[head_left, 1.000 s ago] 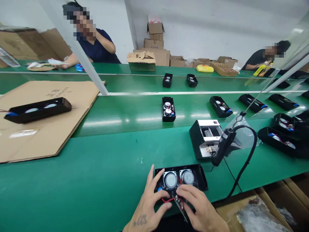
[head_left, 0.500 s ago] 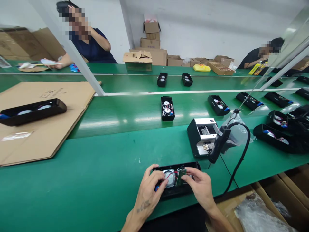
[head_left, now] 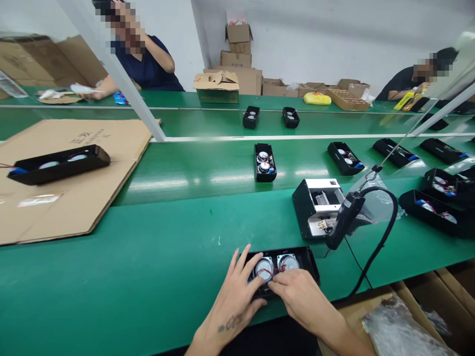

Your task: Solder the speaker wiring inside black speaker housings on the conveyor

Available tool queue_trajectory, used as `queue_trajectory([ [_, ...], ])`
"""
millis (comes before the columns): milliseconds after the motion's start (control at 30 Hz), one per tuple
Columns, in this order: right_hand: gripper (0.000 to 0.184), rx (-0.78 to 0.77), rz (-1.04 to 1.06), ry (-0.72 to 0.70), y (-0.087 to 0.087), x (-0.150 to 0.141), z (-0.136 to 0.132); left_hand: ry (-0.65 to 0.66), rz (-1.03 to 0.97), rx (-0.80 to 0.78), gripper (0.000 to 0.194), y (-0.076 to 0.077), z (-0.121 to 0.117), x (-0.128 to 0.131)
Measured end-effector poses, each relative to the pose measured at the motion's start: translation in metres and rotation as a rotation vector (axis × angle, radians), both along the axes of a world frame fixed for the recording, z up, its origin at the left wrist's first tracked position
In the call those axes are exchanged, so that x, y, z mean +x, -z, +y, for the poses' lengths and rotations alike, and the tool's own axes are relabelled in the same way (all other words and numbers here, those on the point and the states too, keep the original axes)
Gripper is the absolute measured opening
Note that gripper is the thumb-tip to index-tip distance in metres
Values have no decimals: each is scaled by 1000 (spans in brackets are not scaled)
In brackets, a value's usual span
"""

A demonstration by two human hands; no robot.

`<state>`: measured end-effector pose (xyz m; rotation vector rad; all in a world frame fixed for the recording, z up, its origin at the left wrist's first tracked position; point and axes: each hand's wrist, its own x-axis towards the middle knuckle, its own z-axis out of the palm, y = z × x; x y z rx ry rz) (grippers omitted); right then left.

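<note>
A black speaker housing (head_left: 306, 261) with two round silver drivers and red wires lies at the near edge of the green table (head_left: 156, 257). My left hand (head_left: 237, 291) rests on its left part with the fingers spread out over the casing. My right hand (head_left: 297, 294) lies on the housing's front middle, its fingertips pressed down by the red wires between the drivers. What sits under the right fingers is hidden.
An electric screwdriver (head_left: 343, 220) hangs on a cable right of the housing, before a black and white box (head_left: 315, 205). More open housings (head_left: 264, 162) stand on the belt and at the right. A cardboard sheet (head_left: 67, 183) bearing one housing lies left. Two people sit behind.
The small circuit board that my right hand held up over the drivers is down in the housing and out of sight. Both hands have dropped flat onto the housing.
</note>
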<state>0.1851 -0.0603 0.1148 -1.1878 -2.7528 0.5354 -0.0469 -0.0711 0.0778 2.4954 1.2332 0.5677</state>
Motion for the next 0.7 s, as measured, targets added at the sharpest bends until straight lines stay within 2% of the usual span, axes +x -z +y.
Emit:
queue_trajectory([
  [167, 31, -75, 1, -28, -8, 4, 2, 66, -5, 41, 35, 16, 4, 6],
  [367, 32, -135, 188, 11, 0, 12, -3, 100, 55, 4, 28, 9, 7, 4],
  [467, 37, -76, 261, 32, 13, 13, -11, 112, 80, 21, 26, 7, 5, 6],
  [600, 48, 38, 298, 43, 28, 11, -20, 104, 89, 81, 29, 12, 1, 9],
  [700, 47, 33, 239, 31, 24, 8, -18, 137, 32, 84, 33, 14, 8, 11],
])
